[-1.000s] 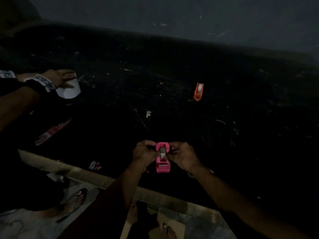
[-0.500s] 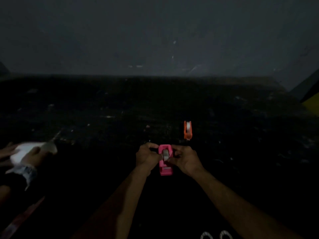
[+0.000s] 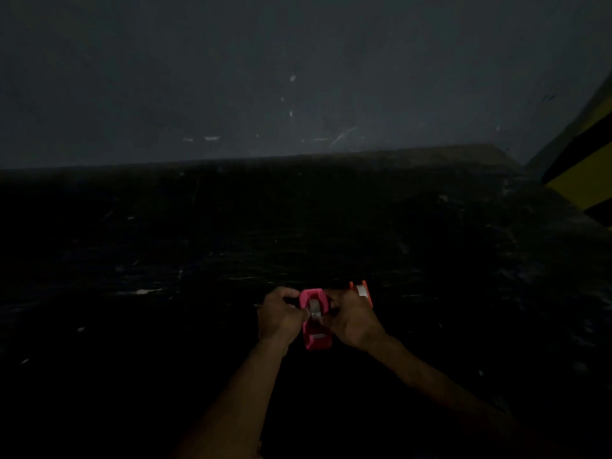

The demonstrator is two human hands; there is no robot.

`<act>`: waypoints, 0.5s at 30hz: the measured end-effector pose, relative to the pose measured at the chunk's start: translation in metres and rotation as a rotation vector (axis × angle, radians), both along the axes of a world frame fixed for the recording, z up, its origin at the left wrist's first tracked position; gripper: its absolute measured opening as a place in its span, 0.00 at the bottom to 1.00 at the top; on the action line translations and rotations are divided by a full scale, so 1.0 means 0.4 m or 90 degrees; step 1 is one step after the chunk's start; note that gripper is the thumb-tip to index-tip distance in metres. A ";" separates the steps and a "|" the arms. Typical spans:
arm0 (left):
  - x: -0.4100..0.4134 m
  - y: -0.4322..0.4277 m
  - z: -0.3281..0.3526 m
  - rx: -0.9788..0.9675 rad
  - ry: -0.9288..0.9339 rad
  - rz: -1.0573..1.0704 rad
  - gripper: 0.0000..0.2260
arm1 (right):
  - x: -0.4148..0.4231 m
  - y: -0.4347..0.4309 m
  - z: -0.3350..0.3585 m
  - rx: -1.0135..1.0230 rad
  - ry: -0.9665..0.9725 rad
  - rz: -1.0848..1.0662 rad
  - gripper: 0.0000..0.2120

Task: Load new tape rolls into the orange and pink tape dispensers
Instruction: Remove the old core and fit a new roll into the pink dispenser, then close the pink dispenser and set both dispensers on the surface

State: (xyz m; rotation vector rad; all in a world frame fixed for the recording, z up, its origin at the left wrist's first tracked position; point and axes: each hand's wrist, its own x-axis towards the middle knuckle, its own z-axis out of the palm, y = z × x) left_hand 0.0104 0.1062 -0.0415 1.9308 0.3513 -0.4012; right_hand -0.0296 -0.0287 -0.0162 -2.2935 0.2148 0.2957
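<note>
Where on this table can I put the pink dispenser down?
Bare table lies left of your left hand and right of your right hand toward the striped post. Crowded behind the right hand: the orange dispenser sits there.

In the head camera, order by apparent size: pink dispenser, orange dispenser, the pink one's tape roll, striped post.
1. striped post, though cut by the frame edge.
2. pink dispenser.
3. orange dispenser and tape roll look alike; the orange one is farther and partly behind the right hand, so unranked.
</note>
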 end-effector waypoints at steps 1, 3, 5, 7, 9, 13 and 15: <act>0.018 -0.001 -0.012 0.005 0.001 -0.001 0.13 | 0.016 0.001 -0.006 -0.011 0.002 0.002 0.15; 0.044 -0.007 -0.032 0.008 -0.001 -0.004 0.13 | 0.045 0.001 -0.020 -0.040 -0.003 -0.003 0.15; 0.064 -0.014 -0.050 0.012 0.000 -0.001 0.13 | 0.066 0.000 -0.037 -0.070 0.002 -0.005 0.15; 0.080 -0.021 -0.064 0.016 -0.003 0.004 0.13 | 0.082 -0.002 -0.052 -0.091 0.017 0.000 0.15; 0.087 -0.029 -0.069 0.026 0.007 0.004 0.14 | 0.086 -0.005 -0.055 -0.116 0.020 0.008 0.14; 0.095 -0.036 -0.060 0.015 0.043 0.033 0.13 | 0.085 -0.007 -0.042 -0.163 -0.021 0.026 0.17; 0.096 -0.035 -0.055 0.024 0.046 0.030 0.14 | 0.085 -0.004 -0.032 -0.201 -0.051 0.050 0.16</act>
